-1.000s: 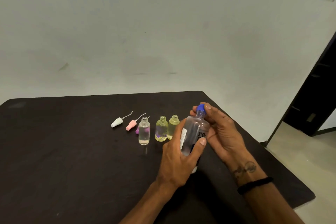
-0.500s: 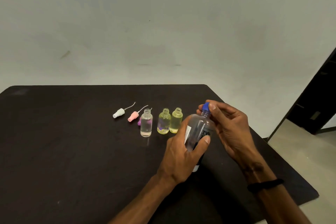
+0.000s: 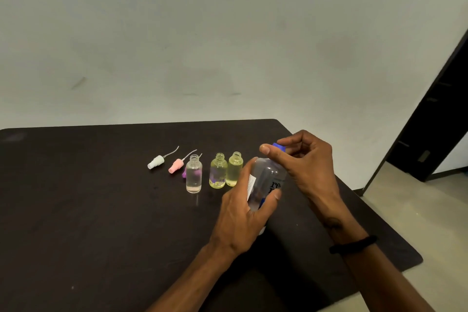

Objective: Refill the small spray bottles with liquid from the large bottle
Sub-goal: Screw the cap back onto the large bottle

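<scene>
**Hands on large bottle: cap stage**

Left hand (image 3: 243, 213) grips the large bottle (image 3: 266, 185) body, upright at the tabletop's (image 3: 76, 210) right side. Right hand (image 3: 304, 159) pinches its blue cap (image 3: 278, 146), fingers curled. Likely uncapping or recapping; can't tell which. Three small spray bottles (image 3: 218, 171) stand open beside it; pouring needs a steady tilt.

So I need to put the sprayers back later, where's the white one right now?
In the head view the white spray cap lies on the black table, leftmost in the row, just left of the pink spray cap and clear of both hands.
</scene>
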